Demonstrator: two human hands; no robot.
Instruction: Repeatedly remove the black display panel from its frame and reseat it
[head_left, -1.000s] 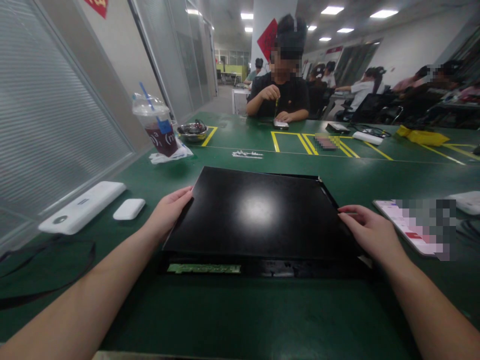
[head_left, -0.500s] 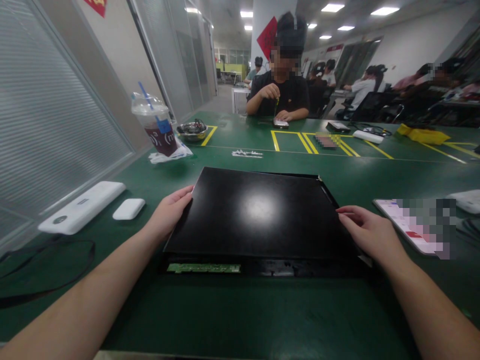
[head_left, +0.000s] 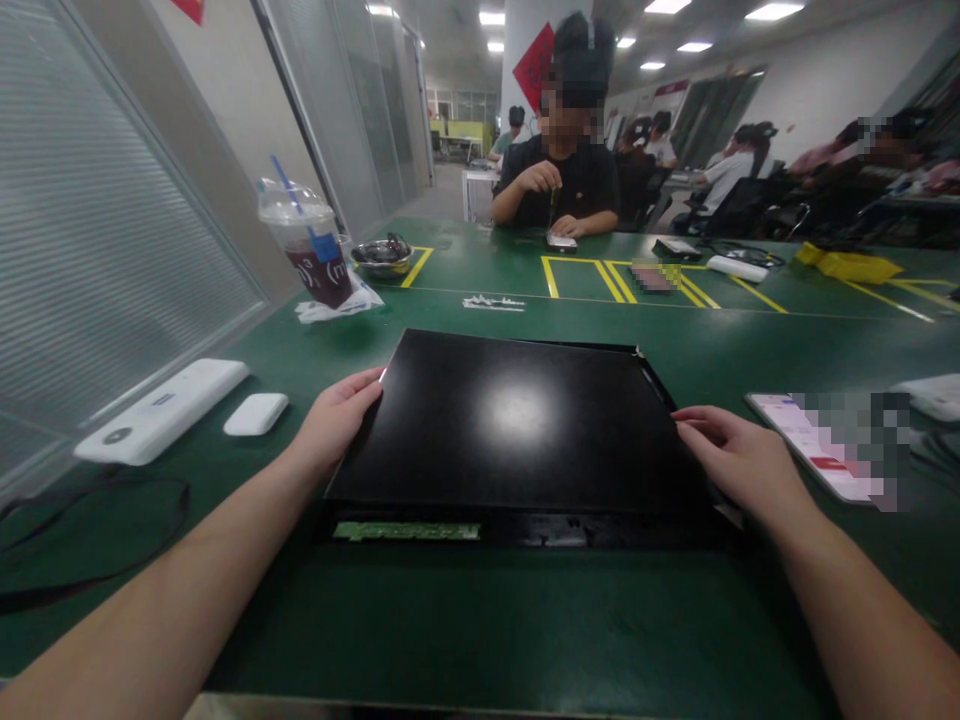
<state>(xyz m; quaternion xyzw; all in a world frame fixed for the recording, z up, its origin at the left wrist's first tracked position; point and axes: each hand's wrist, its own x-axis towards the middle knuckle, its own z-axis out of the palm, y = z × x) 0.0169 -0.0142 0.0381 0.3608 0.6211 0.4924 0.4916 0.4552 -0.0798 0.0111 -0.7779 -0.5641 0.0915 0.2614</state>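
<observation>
A glossy black display panel (head_left: 525,440) lies at a slight slant over a black frame (head_left: 645,535), in front of me. Along the frame's near side shows a green circuit board strip (head_left: 409,531). My left hand (head_left: 337,415) grips the panel's left edge, thumb on top and fingers partly hidden. At the right edge, my right hand (head_left: 739,455) pinches the panel between thumb and fingers. The frame's far right corner sticks out past the panel, and what lies underneath is hidden.
On the green table (head_left: 510,630), a white power bank (head_left: 161,412) and a white earbud case (head_left: 256,414) lie left. A drink cup (head_left: 319,260) and a metal bowl (head_left: 382,258) stand beyond. A phone (head_left: 814,445) lies right. Another person (head_left: 559,180) sits opposite, holding something thin.
The view has shifted very slightly. Both hands keep their hold on the panel, which stays in nearly the same place over the frame.
</observation>
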